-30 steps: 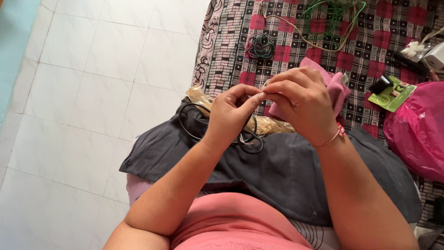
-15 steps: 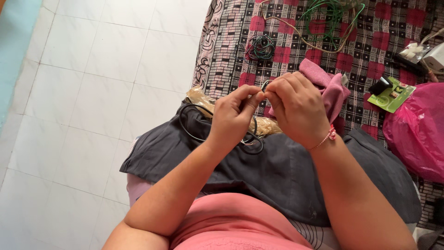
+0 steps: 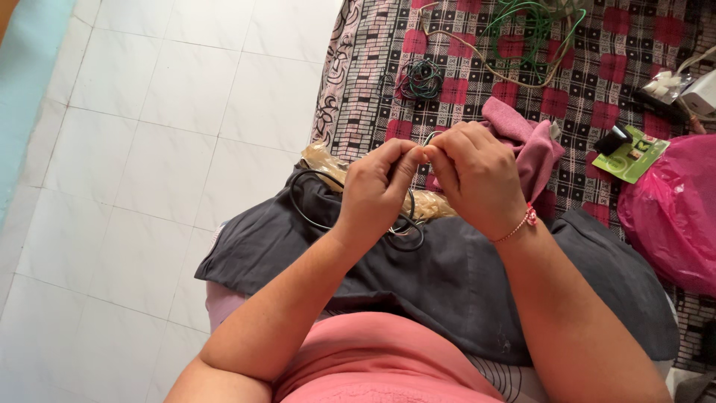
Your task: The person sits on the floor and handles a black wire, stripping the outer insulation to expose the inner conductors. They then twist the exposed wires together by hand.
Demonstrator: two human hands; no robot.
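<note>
My left hand (image 3: pixel 380 190) and my right hand (image 3: pixel 473 175) meet fingertip to fingertip above my lap, both pinching a thin dark wire (image 3: pixel 431 136) whose small loop shows just above the fingers. The wire hangs down in black loops (image 3: pixel 309 216) lying on the grey cloth (image 3: pixel 447 276) over my lap. A crumpled clear plastic bag (image 3: pixel 328 160) lies under the loops. A pink cloth (image 3: pixel 529 142) sits right behind my right hand, partly hidden by it.
A checked red, black and white blanket (image 3: pixel 462 67) covers the surface ahead. On it lie a small coil of coloured wire (image 3: pixel 420 78), green and tan wires (image 3: pixel 533 30), a green card with a black part (image 3: pixel 630 153) and a pink plastic bag (image 3: pixel 671 216). White floor tiles (image 3: pixel 164 149) are at left.
Both hands have stayed together on the wire, shifting only slightly; the fingertips have worked closer and the small loop now shows above them.
</note>
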